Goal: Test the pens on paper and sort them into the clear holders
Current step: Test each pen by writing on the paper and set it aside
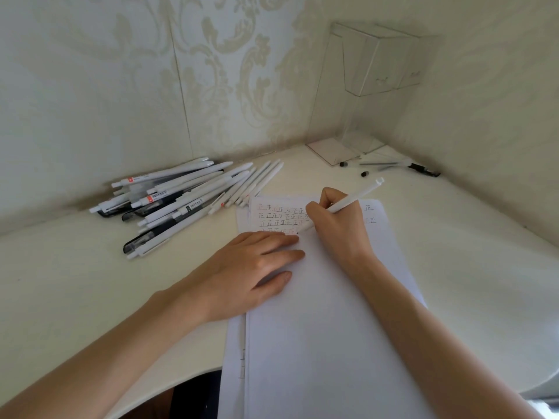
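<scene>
In front of you is a cream-white desk with a smooth top (75, 282), its front edge curving inward at the bottom. It fits into a corner papered in pale wallpaper with a beige damask scroll pattern (227, 71), crossed by a thin vertical seam (181, 86). Dark fabric (196, 394) shows below the desk edge.

Walls (121, 86): cream, pale damask pattern — two meet at a corner
Bench (60, 282): off-white, curved front edge
Light: soft, even
</scene>
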{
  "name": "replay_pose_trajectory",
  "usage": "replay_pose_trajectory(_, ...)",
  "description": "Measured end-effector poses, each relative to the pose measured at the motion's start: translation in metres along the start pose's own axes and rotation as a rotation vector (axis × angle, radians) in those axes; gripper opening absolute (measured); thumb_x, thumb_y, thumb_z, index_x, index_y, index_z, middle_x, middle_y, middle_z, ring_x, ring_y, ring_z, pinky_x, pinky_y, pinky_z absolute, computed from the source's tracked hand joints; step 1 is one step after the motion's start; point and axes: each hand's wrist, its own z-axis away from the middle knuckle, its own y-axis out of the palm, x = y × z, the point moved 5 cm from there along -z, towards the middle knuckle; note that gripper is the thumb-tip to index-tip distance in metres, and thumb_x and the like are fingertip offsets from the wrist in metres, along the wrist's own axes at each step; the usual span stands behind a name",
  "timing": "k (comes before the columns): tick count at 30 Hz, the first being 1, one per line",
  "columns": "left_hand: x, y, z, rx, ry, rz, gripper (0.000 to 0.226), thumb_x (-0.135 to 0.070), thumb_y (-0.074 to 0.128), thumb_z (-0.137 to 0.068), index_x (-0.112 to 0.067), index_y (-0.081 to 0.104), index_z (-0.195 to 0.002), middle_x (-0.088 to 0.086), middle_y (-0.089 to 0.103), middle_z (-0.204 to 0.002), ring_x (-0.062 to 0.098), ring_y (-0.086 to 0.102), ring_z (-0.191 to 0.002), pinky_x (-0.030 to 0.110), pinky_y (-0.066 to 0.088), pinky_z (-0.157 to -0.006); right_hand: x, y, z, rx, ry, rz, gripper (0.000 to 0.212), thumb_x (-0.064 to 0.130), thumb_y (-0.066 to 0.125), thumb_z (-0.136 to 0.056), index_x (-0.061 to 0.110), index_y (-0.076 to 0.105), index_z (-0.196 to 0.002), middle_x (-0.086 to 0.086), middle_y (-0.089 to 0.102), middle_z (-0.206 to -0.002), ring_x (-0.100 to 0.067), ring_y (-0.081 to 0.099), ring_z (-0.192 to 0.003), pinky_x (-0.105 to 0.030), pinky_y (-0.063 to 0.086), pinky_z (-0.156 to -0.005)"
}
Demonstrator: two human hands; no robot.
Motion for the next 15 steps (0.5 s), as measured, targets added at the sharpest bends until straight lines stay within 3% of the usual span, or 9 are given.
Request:
replay_pose_trajectory(3,0.0,0.0,0.001,0.001,-0.002,0.002,0.044,-0.042,0.032,-0.093,-0.026,0.052,-0.129,-0.006,0.047,-0.137,0.009,0.038,-0.126,0.021,0.024,-0.104,0.001,0.001,0.0,0.017,-0.002,-0.004,0.033,0.007,0.055,-0.076,0.015,0.029,-0.059,0.003,0.029,-0.056,-0.007,0.024,-0.053,-0.018,0.022,-0.045)
replay_pose_trajectory(10,0.0,-0.002,0.002,-0.033,0.017,0.01,0.044,-0.041,0.033,-0.093,-0.024,0.055,-0.127,-0.005,0.05,-0.134,0.009,0.04,-0.123,0.021,0.028,-0.102,0.0,-0.002,0.002,-0.022,-0.016,-0.04,0.037,0.004,0.052,-0.08,0.017,0.025,-0.061,0.007,0.024,-0.055,-0.006,0.022,-0.05,-0.018,0.022,-0.045)
replay_pose_trajectory(15,0.003,-0.012,0.002,-0.154,-0.004,0.061,0.037,-0.043,0.04,-0.092,-0.02,0.057,-0.116,-0.008,0.059,-0.108,0.008,0.052,-0.1,0.022,0.037,-0.088,0.002,-0.004,0.004,0.028,-0.028,-0.141,0.029,0.032,0.062,-0.089,0.013,0.045,-0.076,-0.005,0.058,-0.053,-0.007,0.05,-0.05,-0.019,0.039,-0.054)
